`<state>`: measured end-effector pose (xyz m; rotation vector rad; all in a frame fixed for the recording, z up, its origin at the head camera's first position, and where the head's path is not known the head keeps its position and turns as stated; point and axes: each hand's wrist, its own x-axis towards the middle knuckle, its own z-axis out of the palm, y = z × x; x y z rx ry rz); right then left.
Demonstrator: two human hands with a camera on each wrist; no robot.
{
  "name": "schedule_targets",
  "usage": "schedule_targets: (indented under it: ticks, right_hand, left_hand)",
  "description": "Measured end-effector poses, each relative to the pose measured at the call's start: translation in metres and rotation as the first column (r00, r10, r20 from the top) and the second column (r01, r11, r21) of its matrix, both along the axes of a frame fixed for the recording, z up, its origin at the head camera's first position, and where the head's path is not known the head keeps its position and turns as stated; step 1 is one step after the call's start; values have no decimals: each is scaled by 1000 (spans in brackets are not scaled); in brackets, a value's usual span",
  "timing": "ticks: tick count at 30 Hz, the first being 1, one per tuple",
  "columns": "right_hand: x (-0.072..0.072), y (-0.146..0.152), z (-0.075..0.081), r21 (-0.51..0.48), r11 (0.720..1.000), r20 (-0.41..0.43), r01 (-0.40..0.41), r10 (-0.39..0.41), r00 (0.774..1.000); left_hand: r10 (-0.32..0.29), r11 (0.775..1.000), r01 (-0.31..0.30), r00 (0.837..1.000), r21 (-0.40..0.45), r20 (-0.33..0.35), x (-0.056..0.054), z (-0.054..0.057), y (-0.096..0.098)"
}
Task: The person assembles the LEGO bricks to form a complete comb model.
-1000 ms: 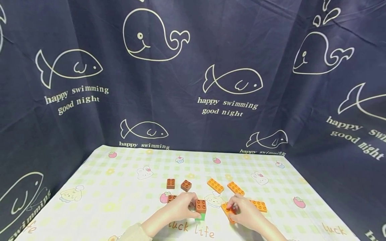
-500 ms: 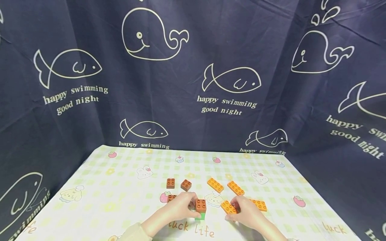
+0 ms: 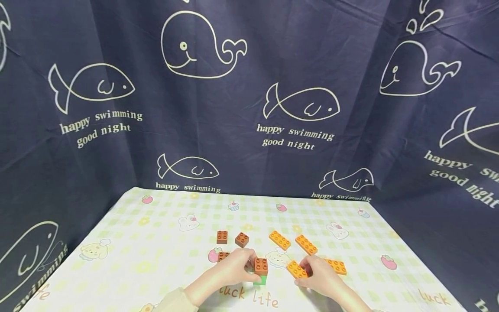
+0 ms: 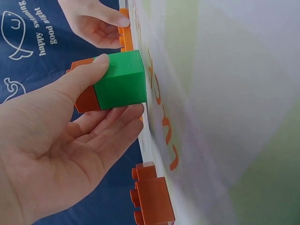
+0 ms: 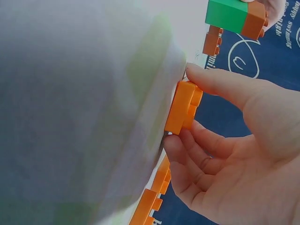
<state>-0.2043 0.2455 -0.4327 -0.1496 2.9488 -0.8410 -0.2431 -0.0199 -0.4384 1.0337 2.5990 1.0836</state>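
Note:
My left hand [image 3: 234, 268] grips a small stack between thumb and fingers: a brown toy building brick [image 3: 260, 265] on top of a green brick [image 3: 260, 279]. The left wrist view shows the thumb across the green brick [image 4: 121, 79], with fingers along its other side. To the right, my right hand [image 3: 322, 277] pinches an orange eight-stud brick [image 3: 297, 269] at the tabletop. Seen from the right wrist, the thumb is at one end of this orange brick [image 5: 180, 108] and the fingertips are at the other.
Two brown bricks, one squared [image 3: 221, 237] and one turned [image 3: 242, 239], lie beyond my left hand; another brown brick [image 3: 223, 256] is partly behind it. Orange bricks lie behind [image 3: 280, 240] and beside [image 3: 337, 266] my right hand. A dark printed curtain [image 3: 241, 108] surrounds the patterned tablecloth [image 3: 156, 242].
My right fingers have shifted from over the orange brick to its ends, and the brick has turned and moved slightly away from me. The left hand keeps holding its stack in place.

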Motion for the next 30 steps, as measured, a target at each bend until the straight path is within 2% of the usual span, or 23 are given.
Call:
schedule_targets:
  ticks: [6, 13, 23, 30]
  right_hand:
    - [1, -1, 0, -15, 1000, -14, 25, -25, 1000]
    - [-2, -4, -1, 3, 996, -101, 84, -84, 991]
    - [-4, -6, 1, 39, 994, -183, 106, -97, 978]
    - [-4, -7, 1, 29, 994, -202, 104, -96, 975]
  left_hand:
    - [3, 1000, -3, 1000, 1, 2, 1, 0, 0]
    - [8, 1000, -8, 1000, 3, 9, 0, 0, 0]
    - [0, 1000, 0, 1000, 11, 9, 0, 0, -1]
    - [-5, 1000, 5, 1000, 29, 21, 0, 0, -2]
